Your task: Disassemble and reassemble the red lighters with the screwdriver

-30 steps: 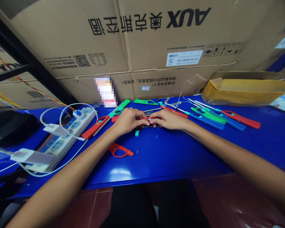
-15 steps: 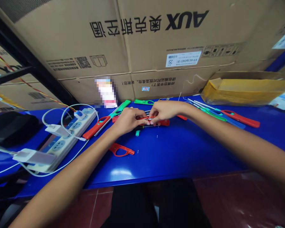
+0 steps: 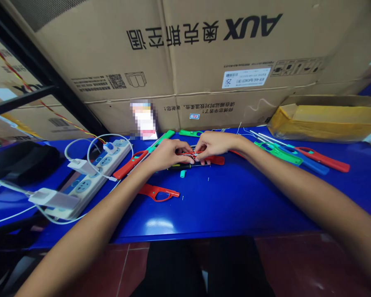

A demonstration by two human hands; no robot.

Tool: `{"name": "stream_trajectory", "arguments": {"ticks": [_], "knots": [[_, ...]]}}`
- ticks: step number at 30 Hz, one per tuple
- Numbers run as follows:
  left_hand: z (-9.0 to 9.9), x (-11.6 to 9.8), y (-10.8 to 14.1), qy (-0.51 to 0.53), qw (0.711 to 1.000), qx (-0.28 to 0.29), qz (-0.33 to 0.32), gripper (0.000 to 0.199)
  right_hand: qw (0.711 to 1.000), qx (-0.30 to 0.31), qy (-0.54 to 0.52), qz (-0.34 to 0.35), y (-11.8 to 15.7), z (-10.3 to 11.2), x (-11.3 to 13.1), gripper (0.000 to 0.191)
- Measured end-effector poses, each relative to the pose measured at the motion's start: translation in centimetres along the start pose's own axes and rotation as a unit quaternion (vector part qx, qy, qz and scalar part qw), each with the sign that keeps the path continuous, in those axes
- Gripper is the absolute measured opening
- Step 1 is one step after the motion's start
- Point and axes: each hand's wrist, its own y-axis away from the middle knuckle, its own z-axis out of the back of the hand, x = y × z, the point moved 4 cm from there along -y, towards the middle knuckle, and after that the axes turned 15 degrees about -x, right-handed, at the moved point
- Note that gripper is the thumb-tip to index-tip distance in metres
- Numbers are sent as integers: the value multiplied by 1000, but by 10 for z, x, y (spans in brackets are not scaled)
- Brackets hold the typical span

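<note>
My left hand (image 3: 167,155) is closed, its thumb and fingers pinching the left part of an opened red lighter casing (image 3: 217,160), with thin white wire showing at the fingertips. My right hand (image 3: 212,144) pinches at the middle of the same casing, fingertips close to my left thumb. What exactly sits between the right fingertips is too small to make out. Just below the hands lies a screwdriver (image 3: 183,166) with a yellow and black handle. A small teal piece (image 3: 183,174) and another red lighter casing (image 3: 160,194) rest nearer me on the blue table (image 3: 235,206).
Red, green and blue long-necked lighters (image 3: 323,159) lie at the right, beside a yellow-taped box (image 3: 327,121). To the left are a red-green lighter (image 3: 131,163) and a power strip (image 3: 89,181) with cables. A lit phone (image 3: 145,121) leans against the big carton (image 3: 198,62).
The view has shifted slightly, so things appear a little further right. Both hands stay at the red casing, and more of the screwdriver handle shows beneath my left hand.
</note>
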Motion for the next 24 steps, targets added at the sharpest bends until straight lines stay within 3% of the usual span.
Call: {"name": "stream_trajectory", "arguments": {"ticks": [3, 5, 9, 13, 20, 24], "knots": [[14, 2, 2, 1, 999, 40, 21, 63, 1000, 16, -20, 5, 0, 0, -5, 23], [23, 4, 4, -34, 996, 80, 28, 72, 999, 26, -35, 4, 1, 0, -10, 25], [33, 9, 6, -108, 985, 128, 47, 50, 998, 37, -53, -27, 4, -2, -18, 31], [38, 6, 6, -100, 983, 135, 72, 31, 997, 35, -54, -35, 7, -2, -20, 38], [39, 5, 7, -21, 987, 125, 99, 38, 996, 26, -72, -46, 13, 3, -21, 38], [38, 8, 4, -13, 995, 85, 45, 38, 995, 22, -83, -48, 17, 6, -24, 36]]}}
